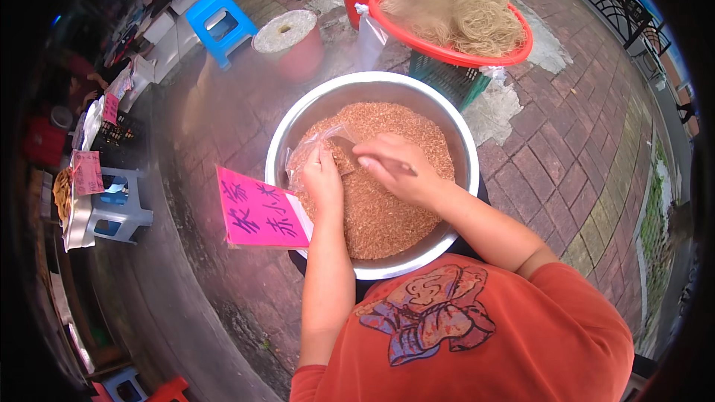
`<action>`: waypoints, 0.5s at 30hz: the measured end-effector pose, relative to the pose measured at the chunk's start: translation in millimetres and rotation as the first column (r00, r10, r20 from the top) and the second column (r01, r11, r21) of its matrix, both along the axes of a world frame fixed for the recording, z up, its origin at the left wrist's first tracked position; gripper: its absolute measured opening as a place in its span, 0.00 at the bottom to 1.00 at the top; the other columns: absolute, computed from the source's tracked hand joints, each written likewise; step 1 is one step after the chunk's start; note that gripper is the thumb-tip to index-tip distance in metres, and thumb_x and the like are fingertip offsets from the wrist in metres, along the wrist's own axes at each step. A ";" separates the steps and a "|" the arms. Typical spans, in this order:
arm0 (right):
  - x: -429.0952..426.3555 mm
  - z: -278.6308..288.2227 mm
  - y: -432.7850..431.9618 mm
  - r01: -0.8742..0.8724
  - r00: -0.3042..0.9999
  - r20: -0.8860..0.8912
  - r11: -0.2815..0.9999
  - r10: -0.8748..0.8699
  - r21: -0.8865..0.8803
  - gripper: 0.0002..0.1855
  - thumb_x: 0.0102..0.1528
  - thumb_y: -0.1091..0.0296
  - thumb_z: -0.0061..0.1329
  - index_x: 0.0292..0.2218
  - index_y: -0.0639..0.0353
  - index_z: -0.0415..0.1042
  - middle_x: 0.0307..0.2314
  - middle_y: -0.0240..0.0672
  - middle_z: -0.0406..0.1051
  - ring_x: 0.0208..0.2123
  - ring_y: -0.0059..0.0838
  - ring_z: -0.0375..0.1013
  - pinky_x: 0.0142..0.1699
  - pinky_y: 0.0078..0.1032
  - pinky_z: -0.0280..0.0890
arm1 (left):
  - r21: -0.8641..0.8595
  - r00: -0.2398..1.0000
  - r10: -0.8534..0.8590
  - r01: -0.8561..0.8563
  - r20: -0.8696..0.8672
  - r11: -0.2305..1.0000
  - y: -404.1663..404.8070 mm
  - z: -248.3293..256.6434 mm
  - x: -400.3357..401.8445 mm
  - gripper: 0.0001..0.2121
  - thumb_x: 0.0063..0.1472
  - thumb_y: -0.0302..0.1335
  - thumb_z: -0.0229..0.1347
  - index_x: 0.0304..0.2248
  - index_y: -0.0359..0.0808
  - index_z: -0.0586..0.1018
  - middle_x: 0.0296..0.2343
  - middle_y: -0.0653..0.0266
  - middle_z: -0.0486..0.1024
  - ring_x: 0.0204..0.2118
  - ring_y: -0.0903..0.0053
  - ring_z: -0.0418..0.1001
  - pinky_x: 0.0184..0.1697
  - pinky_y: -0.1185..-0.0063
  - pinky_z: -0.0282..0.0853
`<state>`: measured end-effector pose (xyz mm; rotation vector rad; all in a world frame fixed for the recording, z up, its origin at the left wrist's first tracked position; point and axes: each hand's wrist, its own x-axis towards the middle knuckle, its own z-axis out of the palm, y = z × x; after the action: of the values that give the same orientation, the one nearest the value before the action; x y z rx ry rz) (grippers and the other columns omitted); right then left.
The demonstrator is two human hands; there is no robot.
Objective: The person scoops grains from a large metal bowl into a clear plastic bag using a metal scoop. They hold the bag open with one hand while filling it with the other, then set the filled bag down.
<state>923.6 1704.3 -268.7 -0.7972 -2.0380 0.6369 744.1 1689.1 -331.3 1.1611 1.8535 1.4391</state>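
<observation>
A wide stainless steel basin point(468, 190) in front of me holds a heap of reddish-brown grain point(385, 223). Over the left half of the heap, my left hand point(324, 176) grips the edge of a clear plastic bag point(299, 162). Some grain shows in or behind the bag's mouth. My right hand point(399, 167) is closed around the handle of a scoop or large spoon point(343, 148), whose dark head reaches to the bag's mouth. Part of the scoop's head and the bag's lower part are hidden by the hands and film.
A pink handwritten sign point(262, 209) sits at the basin's left rim. Beyond stand a red tray point(522, 47) of dried noodles point(475, 5) on a green crate point(441, 78), a round weight-like base point(287, 47) and a blue stool point(220, 25). Stalls line the left.
</observation>
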 end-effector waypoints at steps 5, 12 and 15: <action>26.5 3.1 7.0 0.147 0.989 -0.006 0.962 -0.150 0.232 0.07 0.53 0.72 0.54 0.36 0.55 0.75 0.27 0.36 0.72 0.30 0.40 0.72 0.35 0.35 0.66 | 0.097 0.999 0.034 -0.032 -0.019 0.995 3.4 -11.5 -2.6 0.16 0.67 0.32 0.48 0.46 0.28 0.78 0.41 0.50 0.79 0.45 0.69 0.77 0.50 0.75 0.67; 104.9 -31.8 15.1 0.456 0.835 0.285 0.882 -0.471 0.124 0.05 0.55 0.68 0.51 0.34 0.56 0.76 0.26 0.39 0.74 0.31 0.42 0.74 0.38 0.38 0.68 | 0.101 0.998 0.015 -0.009 -0.057 0.995 8.5 -12.4 2.4 0.16 0.61 0.23 0.48 0.47 0.26 0.77 0.43 0.52 0.78 0.46 0.70 0.76 0.51 0.77 0.66; 100.1 -30.3 -5.3 0.403 0.869 0.287 0.913 -0.402 0.059 0.06 0.55 0.69 0.50 0.35 0.58 0.76 0.27 0.41 0.75 0.33 0.44 0.75 0.41 0.37 0.69 | 0.098 0.998 -0.016 0.010 0.058 0.995 5.9 -7.0 5.4 0.20 0.56 0.16 0.44 0.49 0.25 0.75 0.42 0.55 0.78 0.45 0.75 0.75 0.51 0.79 0.66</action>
<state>1023.7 1699.0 -299.1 -1.3418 -2.0362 0.2933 749.6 1695.0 -338.3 1.1624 1.7500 1.5554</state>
